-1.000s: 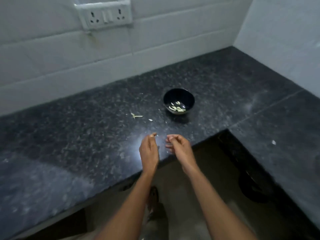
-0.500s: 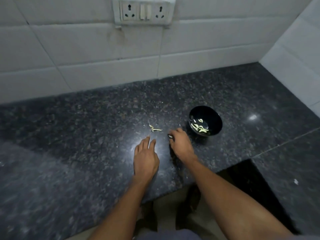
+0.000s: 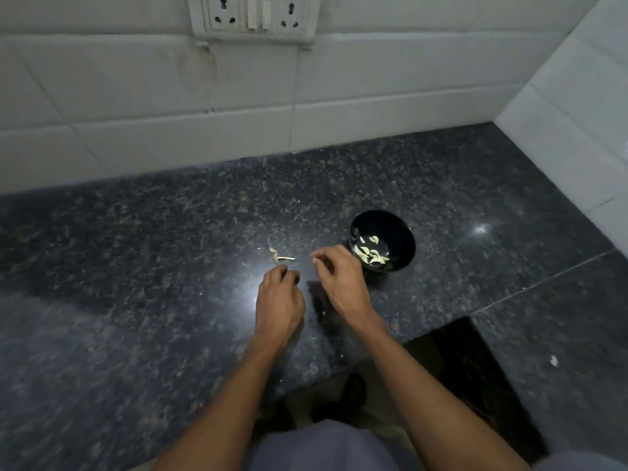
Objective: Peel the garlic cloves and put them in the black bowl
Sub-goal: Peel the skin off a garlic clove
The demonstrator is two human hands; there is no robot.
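Nearest the camera I see both forearms reaching forward over the front edge of the dark granite counter (image 3: 136, 266), hands side by side above a bright glare spot on the stone.

Left hand (image 3: 280, 297): knuckles up, fingers curled under toward the counter. I cannot tell whether it holds anything; the fingertips are hidden beneath the hand. My reading is that it sits low and close to support the peeling.

Right hand (image 3: 339, 280): fingers bent, tips drawn together at the upper left of the hand, where a small pale speck shows. This looks like a pinch on a bit of garlic or skin, but it is too small to say which. The hand is just beside the bowl, which I judge keeps the drop short.

Just beyond the left hand, a garlic scrap (image 3: 280, 257) lies on the counter: pale yellow, thin, with a stalk-like piece. It looks like discarded skin or stem, left outside the bowl on purpose.

Black bowl (image 3: 401, 232): upright on the counter, right of the scrap, its near rim partly covered by the right hand. Inside lie the peeled cloves (image 3: 370, 254), several small pale yellow-white crescents, clustered on the near side of the floor, glossy and bare of skin.

Farthest: white tiled wall (image 3: 170, 96) with a socket plate (image 3: 253, 15) at the top.
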